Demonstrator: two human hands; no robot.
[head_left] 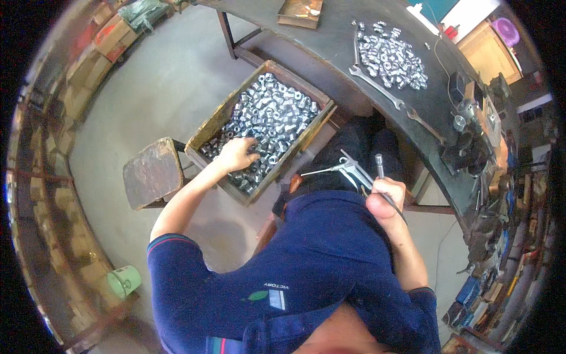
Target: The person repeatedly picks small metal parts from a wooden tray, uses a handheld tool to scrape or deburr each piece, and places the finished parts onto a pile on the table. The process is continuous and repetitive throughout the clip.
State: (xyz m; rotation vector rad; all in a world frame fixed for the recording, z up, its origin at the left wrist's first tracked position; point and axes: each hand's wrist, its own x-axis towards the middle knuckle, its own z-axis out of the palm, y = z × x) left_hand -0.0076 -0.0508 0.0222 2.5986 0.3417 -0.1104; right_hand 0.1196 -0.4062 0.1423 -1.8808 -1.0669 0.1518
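Note:
My left hand (pixel 236 154) reaches into a wooden box (pixel 212 121) heaped with shiny metal nut-like fittings (pixel 277 109). Its fingers are curled among the pieces, and what they pinch, if anything, is hidden. On the right, in front of my lap, my right hand (pixel 386 197) is closed around a grey air blow gun (pixel 354 171) near its hose end. The thin nozzle points left. A short metal cylinder (pixel 379 164) stands up out of the same fist; its lower part is covered by the fingers.
A dark workbench (pixel 330 35) runs along the far right, bearing a pile of similar fittings (pixel 392 59), wrenches (pixel 377 85) and a small tray (pixel 300 13). A worn stool (pixel 153 174) stands left of the box. Further off are a green bucket (pixel 124 281) and loaded shelves (pixel 65 236).

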